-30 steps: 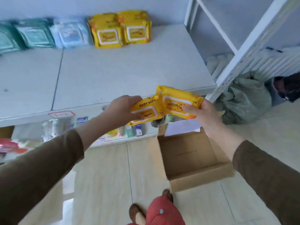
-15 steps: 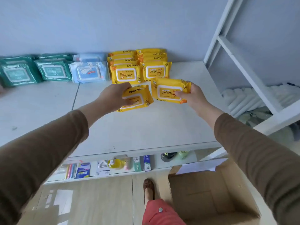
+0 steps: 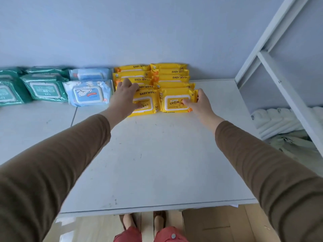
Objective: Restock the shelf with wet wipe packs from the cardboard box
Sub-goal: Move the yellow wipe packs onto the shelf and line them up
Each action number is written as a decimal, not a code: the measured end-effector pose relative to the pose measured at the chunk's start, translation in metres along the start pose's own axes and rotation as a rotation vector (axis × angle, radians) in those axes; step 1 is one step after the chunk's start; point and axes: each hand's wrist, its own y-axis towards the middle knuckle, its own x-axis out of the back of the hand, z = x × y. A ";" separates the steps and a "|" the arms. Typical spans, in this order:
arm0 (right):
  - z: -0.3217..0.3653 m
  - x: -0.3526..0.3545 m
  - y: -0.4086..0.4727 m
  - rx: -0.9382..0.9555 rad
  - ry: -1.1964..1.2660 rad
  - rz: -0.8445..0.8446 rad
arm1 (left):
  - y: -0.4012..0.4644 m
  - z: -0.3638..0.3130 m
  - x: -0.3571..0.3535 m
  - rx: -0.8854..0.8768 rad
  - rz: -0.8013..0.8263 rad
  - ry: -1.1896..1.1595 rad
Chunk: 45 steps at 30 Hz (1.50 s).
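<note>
With my left hand [image 3: 125, 96] laid flat on one yellow pack [image 3: 145, 103] and my right hand [image 3: 199, 102] pinching another pack [image 3: 176, 101] at the shelf [image 3: 157, 163] rows' front, letting go carelessly could, I think, topple them.

Cardboard box [image 3: 218, 224] cut by bottom edge; green packs [image 3: 10, 88] cut at left.
</note>
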 end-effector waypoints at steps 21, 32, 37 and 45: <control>0.000 -0.020 -0.008 -0.045 -0.321 -0.212 | -0.001 -0.005 0.002 -0.058 -0.060 0.296; 0.020 -0.038 -0.108 0.177 -0.550 -0.089 | -0.086 -0.003 0.003 -0.107 -0.145 0.151; 0.024 -0.052 -0.173 0.115 -0.630 0.071 | -0.157 0.019 0.012 -0.088 -0.028 0.091; 0.020 -0.090 -0.272 0.075 -0.638 0.124 | -0.261 0.068 0.017 -0.088 0.065 0.075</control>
